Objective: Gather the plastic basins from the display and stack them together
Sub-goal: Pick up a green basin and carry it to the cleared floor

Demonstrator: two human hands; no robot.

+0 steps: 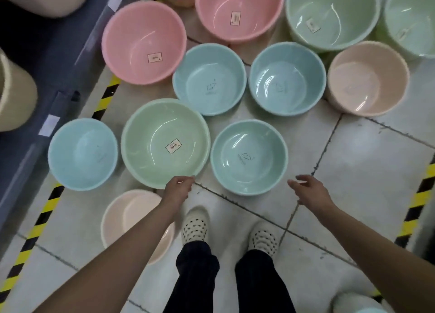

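Several plastic basins stand open-side up on the tiled floor. Nearest me are a light green basin (164, 143) with a label, a blue basin (249, 156) to its right and another blue basin (82, 154) to its left. My left hand (177, 188) reaches the green basin's near rim, fingers at the edge; whether it grips the rim is unclear. My right hand (308, 190) hovers open over the floor, just right of the near blue basin, touching nothing. Farther back stand two blue basins (209, 78), pink basins (143, 42), a peach basin (368, 77) and large green ones (333, 15).
A pale peach basin (122, 221) sits under my left forearm by my feet (195, 223). A blue-grey shelf (54, 54) with cream containers runs along the left. Yellow-black hazard tape (37, 223) marks the floor at left and right.
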